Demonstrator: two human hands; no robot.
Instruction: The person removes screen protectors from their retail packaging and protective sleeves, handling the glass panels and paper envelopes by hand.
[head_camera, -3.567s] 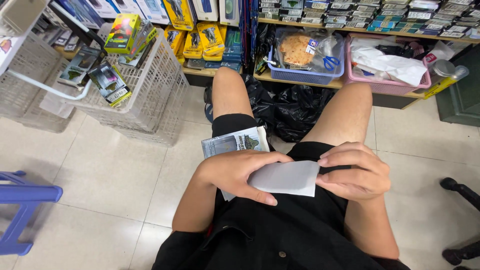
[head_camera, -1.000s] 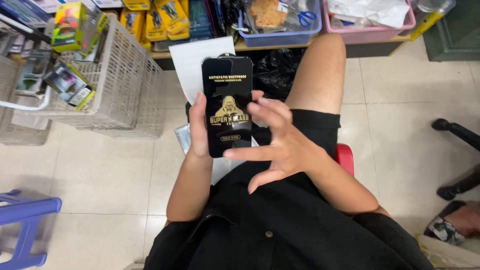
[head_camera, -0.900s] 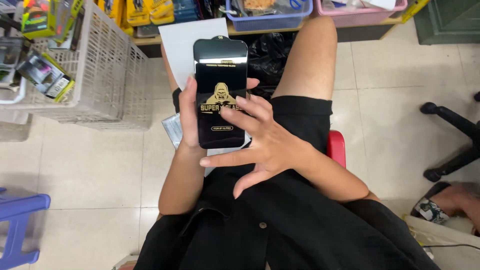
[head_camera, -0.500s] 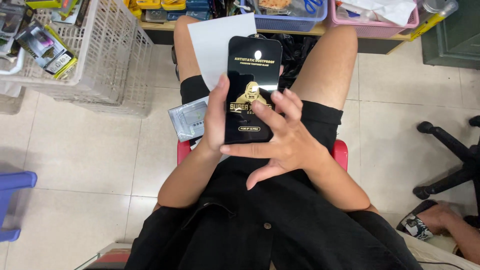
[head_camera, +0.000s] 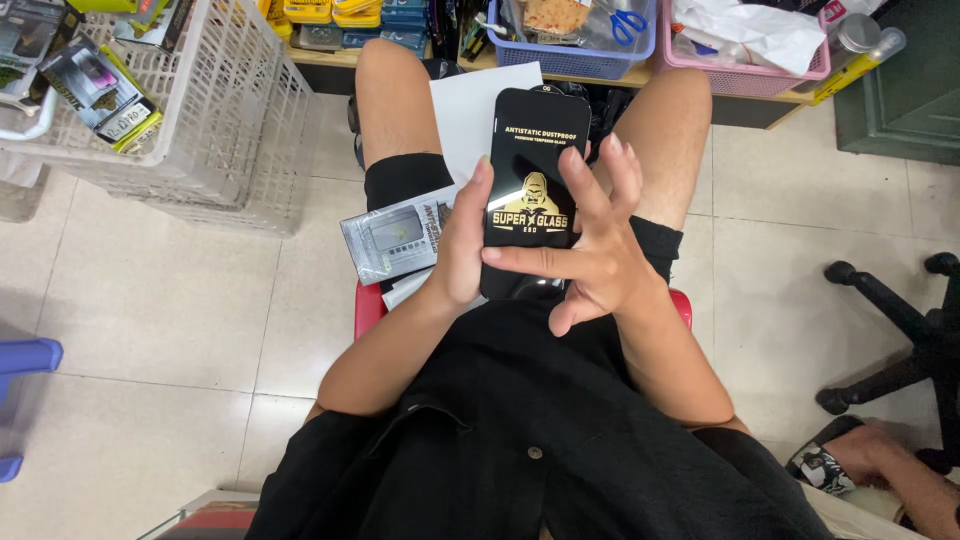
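So I'm looking straight down at a person in black sitting on a red stool (head_camera: 368, 305), and both hands are working right over the lap. The left hand (head_camera: 462, 245) is gripping the black glass screen protector (head_camera: 530, 180) along its left edge, fingers (head_camera: 478, 190) wrapped onto the side, holding it upright-ish and facing the camera. The right hand (head_camera: 590, 250) is lying across the lower front of that protector with its fingers spread wide, thumb pressing flat on the face, so not clenched at all, more of a splayed touch.

Just beside the left wrist, a grey printed packet (head_camera: 395, 235) is sitting on the left thigh, and a white card sleeve (head_camera: 470, 110) is resting between the knees right behind the protector.

Further out on the floor, a white plastic basket (head_camera: 225, 130) full of boxed items is standing at the left. At the far edge, a blue tray (head_camera: 570, 60) and a pink tray (head_camera: 745, 80) are sitting on a low shelf.
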